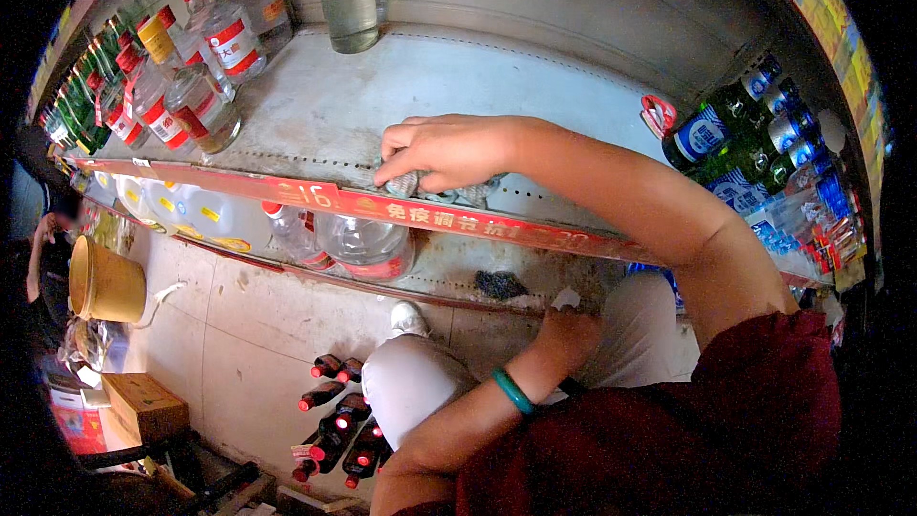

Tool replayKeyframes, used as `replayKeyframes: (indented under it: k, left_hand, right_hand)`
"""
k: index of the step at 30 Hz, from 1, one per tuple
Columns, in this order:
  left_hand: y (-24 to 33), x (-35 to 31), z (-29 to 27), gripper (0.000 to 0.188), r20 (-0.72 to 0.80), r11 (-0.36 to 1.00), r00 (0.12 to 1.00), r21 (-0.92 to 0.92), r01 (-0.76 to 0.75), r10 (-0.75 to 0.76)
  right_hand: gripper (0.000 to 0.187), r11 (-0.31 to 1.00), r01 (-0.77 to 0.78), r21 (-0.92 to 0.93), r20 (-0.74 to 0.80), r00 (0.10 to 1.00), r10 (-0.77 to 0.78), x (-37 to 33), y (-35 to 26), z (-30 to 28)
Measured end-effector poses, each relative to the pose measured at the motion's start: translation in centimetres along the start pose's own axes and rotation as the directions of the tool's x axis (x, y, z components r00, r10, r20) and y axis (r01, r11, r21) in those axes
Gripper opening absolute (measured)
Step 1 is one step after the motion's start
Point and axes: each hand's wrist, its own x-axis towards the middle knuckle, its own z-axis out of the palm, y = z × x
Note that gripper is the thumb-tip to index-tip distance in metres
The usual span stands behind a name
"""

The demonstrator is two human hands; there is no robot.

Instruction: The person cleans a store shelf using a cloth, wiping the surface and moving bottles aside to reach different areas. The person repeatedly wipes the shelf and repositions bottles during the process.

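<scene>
My right hand (439,155) is closed on a crumpled grey cloth (463,193) and presses it against the front of the upper shelf (458,76), just behind the red price strip. Part of the cloth sticks out under my palm. My left hand (570,333), below a green bangle on that wrist, is down by my knee at the lower shelf's edge. A small white scrap (565,298) shows at its tip; its fingers are hard to make out. A dark, rough pad-like clump (501,284) lies on the lower shelf nearby.
Clear liquor bottles (234,43) and green bottles crowd the shelf's left end; one bottle (350,5) stands at the back. Green beer bottles (707,134) lie at right. Large jugs (368,244) fill the lower shelf. Dark bottles (334,430), a bucket (105,277) and a carton (143,406) stand on the floor.
</scene>
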Motion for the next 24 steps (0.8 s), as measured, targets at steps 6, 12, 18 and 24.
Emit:
replayKeyframes:
  k: [6,12,18,24]
  left_hand:
    - [-0.1,0.1,1.7,0.022,-0.079,0.997,0.997,0.077,0.015,-0.009]
    - [-0.7,-0.1,2.2,0.019,-0.117,0.990,0.993,0.142,-0.007,0.024]
    - [0.0,-0.9,1.2,0.021,-0.002,0.999,0.999,0.002,0.050,-0.050]
    - [-1.0,-0.4,6.8,0.042,-0.174,0.989,0.985,0.144,0.031,-0.006]
  right_hand:
    - [0.040,0.991,-0.053,0.125,0.025,0.998,0.050,1.1,0.7,0.6]
    - [0.039,0.956,-0.135,0.259,0.191,0.978,0.086,0.5,1.0,-1.0]
    - [0.037,0.920,-0.232,0.317,0.253,0.955,0.154,-2.1,-0.8,-2.2]
    - [0.036,0.931,-0.138,0.338,0.090,0.989,0.114,-5.9,-6.2,-1.9]
